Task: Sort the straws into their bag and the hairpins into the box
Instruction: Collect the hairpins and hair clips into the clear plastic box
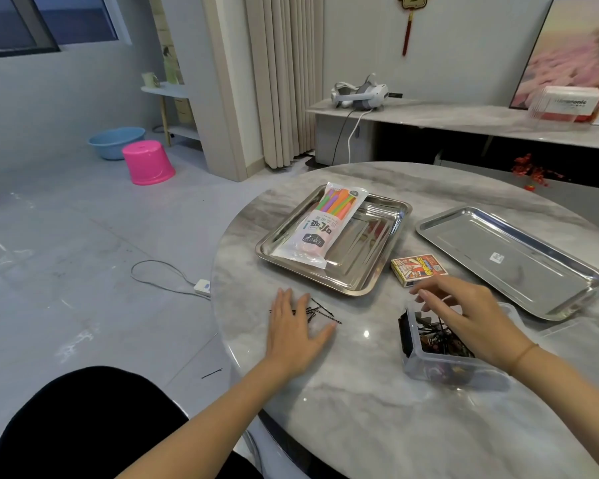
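A bag of coloured straws point(322, 224) lies in the left steel tray point(370, 267). Several black hairpins point(320, 311) lie loose on the marble table near its left edge. My left hand point(293, 331) rests flat on the table with straight fingers, partly covering those pins. A clear plastic box point(429, 361) with hairpins inside stands to the right. My right hand point(464, 314) hovers over the box's open top, fingers relaxed and slightly bent; whether they hold a pin is hidden.
An empty steel tray point(509, 261) lies at the right. A small printed card box point(417, 269) sits between the trays. The clear lid point(581, 337) lies right of the box. One hairpin point(211, 374) lies on the floor by the table point(360, 409).
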Demonstrator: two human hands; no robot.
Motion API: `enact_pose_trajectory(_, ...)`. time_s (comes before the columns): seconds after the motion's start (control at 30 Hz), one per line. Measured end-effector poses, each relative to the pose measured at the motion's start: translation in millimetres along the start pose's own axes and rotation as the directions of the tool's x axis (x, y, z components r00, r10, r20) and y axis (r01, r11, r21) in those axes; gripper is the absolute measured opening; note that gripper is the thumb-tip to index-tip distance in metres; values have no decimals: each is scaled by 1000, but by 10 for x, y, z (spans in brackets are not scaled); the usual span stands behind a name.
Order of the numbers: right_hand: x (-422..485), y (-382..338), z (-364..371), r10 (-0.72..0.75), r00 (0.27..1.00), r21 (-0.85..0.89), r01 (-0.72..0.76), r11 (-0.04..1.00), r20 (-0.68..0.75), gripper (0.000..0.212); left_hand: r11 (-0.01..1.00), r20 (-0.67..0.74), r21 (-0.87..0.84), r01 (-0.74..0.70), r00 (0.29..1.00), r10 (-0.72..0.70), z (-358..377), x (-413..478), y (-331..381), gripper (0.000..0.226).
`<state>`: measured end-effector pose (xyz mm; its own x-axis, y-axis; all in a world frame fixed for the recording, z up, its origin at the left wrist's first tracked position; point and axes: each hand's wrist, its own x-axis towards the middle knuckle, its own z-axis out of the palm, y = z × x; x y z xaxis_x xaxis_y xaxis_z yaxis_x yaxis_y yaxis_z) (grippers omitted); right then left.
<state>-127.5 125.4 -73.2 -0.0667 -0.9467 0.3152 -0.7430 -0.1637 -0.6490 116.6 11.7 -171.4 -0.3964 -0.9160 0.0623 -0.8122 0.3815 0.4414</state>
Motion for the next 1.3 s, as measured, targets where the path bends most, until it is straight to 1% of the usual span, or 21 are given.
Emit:
enact_pose_trajectory(0.1, 5, 15, -4, 0, 1000, -5, 0, 1000, -7, 13, 963, -11, -234, -131, 991, 132, -8, -19, 58, 61)
enact_pose_trajectory(0.17, 13, 20, -1, -1, 1000, -4, 0, 1000, -9, 13, 921, -25, -342, -188, 981, 191, -77, -19, 75, 51)
enact_pose_trajectory(0.2, 16, 24, -1, -2, 1000, -5, 2, 1000, -8, 13, 924, -60, -313, -219, 976, 210, -108, -4, 72, 52)
enact_pose_trajectory(0.23, 18, 26, -2, -3, 1000, -8, 3, 1000, -7, 12, 945, -116, -221, -241, 969, 220, -120, 25, 55, 55)
enact_pose_trajectory(0.27, 21, 28, -1, -3, 1000, -10, 3, 1000, -6, 13, 972, -163, -76, -221, 965, 207, -127, 55, 41, 63)
enact_pose_trajectory(0.3, 21, 27, 2, -2, 1000, -9, 2, 1000, -5, 13, 989, -172, 76, -129, 975, 140, -149, 65, 38, 73)
enact_pose_trajectory(0.33, 21, 28, 7, 1, 1000, -5, -1, 1000, -4, 13, 985, -137, 173, 10, 991, 14, -167, 59, 36, 83)
enact_pose_trajectory(0.37, 20, 28, 14, 5, 1000, 1, -5, 1000, -2, 12, 971, -74, 189, 147, 988, -136, -183, 40, 50, 92)
enact_pose_trajectory(0.4, 17, 26, 22, 10, 1000, 4, -10, 1000, 2, 13, 959, 12, 142, 245, 968, -249, -189, 17, 70, 98)
enact_pose_trajectory(0.43, 18, 23, 30, 12, 1000, 2, -12, 1000, 8, 13, 956, 92, 102, 276, 954, -286, -180, -10, 87, 103)
enact_pose_trajectory(0.5, 19, 18, 43, 12, 1000, -13, -12, 1000, 19, 14, 979, 177, 96, 178, 965, -193, -120, -59, 119, 104)
enact_pose_trajectory(0.57, 19, 13, 46, 12, 1000, -13, -12, 1000, 24, 14, 999, 218, 43, 15, 976, -24, -58, -62, 135, 99)
enact_pose_trajectory(0.63, 9, 17, 39, 12, 1000, -12, -12, 1000, 27, 15, 995, 234, -18, -102, 967, 103, 2, -54, 152, 97)
enact_pose_trajectory(0.7, -5, 28, 29, 11, 1000, -7, -11, 1000, 24, 14, 976, 220, -20, -215, 952, 214, 47, -46, 149, 91)
enact_pose_trajectory(0.77, -13, 41, 18, 13, 1000, -7, -13, 1000, 12, 13, 946, 198, -28, -323, 926, 322, 60, -32, 143, 77)
enact_pose_trajectory(0.87, -18, 61, 7, 22, 1000, -3, -22, 1000, 6, 13, 893, 100, -164, -420, 893, 438, 48, 3, 182, 53)
enact_pose_trajectory(0.93, -15, 67, 3, 24, 1000, -2, -24, 1000, 5, 13, 878, 59, -251, -407, 899, 433, 49, 27, 216, 38)
enact_pose_trajectory(1.03, -12, 59, 1, 22, 1000, -14, -22, 1000, 8, 13, 886, 97, -347, -306, 928, 359, 34, 41, 277, 26)
enact_pose_trajectory(1.1, -11, 59, 2, 24, 1000, -14, -24, 1000, 10, 13, 892, 119, -367, -262, 938, 324, 22, 60, 337, 18)
enact_pose_trajectory(1.2, -10, 68, 6, 33, 999, -22, -32, 999, 18, 14, 931, 192, -295, -217, 941, 280, 16, 96, 454, 13)
enact_pose_trajectory(1.3, -11, 75, 4, 38, 999, -25, -38, 999, 24, 15, 954, 224, -146, -264, 930, 292, 11, 114, 524, 16)
